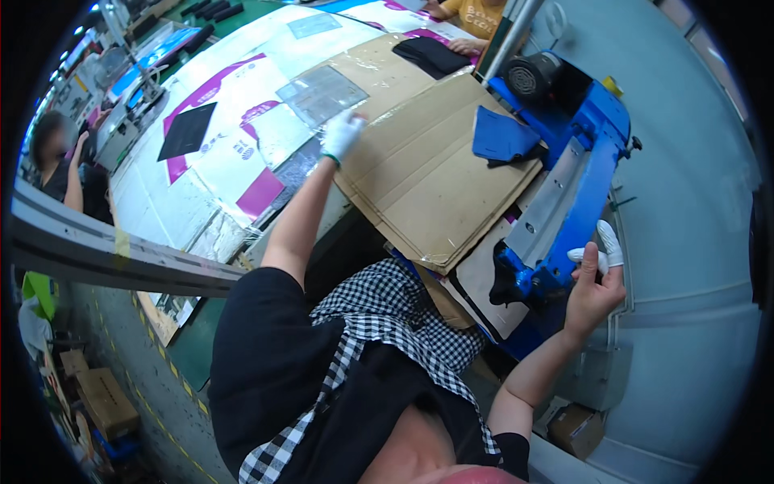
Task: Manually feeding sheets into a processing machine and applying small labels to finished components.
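My left hand (342,137), in a white glove with a green cuff, reaches over the left edge of a large brown cardboard sheet (419,177). It is near a clear, greyish sheet (322,95) on the table; its fingers are too small and smeared to tell whether they hold anything. My right hand (598,292) is raised beside a blue machine (592,177). White covers sit on some of its fingers, which are apart, and nothing shows in it. A stack of blue flat pieces (503,134) lies on the cardboard's right side.
The white-covered table (145,194) bears a black flat piece (187,131) and purple-and-white printed sheets. Across it, a person in a yellow top (476,18) has a hand by dark folded pieces (433,55). Another person (60,157) sits at left. A metal rail (129,246) crosses the left side.
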`<state>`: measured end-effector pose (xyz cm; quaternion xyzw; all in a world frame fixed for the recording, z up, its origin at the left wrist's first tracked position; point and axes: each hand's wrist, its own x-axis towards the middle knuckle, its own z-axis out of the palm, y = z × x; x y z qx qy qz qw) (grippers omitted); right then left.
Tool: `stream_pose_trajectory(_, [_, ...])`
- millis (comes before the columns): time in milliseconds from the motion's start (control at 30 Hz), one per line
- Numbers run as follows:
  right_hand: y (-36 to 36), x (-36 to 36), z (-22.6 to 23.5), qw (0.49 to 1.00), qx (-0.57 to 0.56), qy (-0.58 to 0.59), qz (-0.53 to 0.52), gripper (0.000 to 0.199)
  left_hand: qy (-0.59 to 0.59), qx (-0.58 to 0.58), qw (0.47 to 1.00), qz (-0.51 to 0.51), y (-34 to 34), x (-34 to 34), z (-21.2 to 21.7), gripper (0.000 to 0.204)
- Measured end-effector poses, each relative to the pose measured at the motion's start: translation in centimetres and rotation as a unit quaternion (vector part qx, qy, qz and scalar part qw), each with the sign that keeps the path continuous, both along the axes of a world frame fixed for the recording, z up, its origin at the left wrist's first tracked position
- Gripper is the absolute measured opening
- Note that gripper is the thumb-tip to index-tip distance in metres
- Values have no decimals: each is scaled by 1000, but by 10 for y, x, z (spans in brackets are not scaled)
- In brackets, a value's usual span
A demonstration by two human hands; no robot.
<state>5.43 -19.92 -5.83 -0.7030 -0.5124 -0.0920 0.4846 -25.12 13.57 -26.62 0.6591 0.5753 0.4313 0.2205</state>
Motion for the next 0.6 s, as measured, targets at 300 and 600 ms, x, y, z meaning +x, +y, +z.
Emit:
stream_pose_trajectory(300, [3, 5, -8, 997, 74, -2, 38, 27, -355, -336, 795, -359, -150, 196, -5, 20])
stream_pose_trajectory(600, [3, 6, -10, 995, 92, -29, 29, 24, -296, -296, 829, -371, -153, 184, -6, 24])
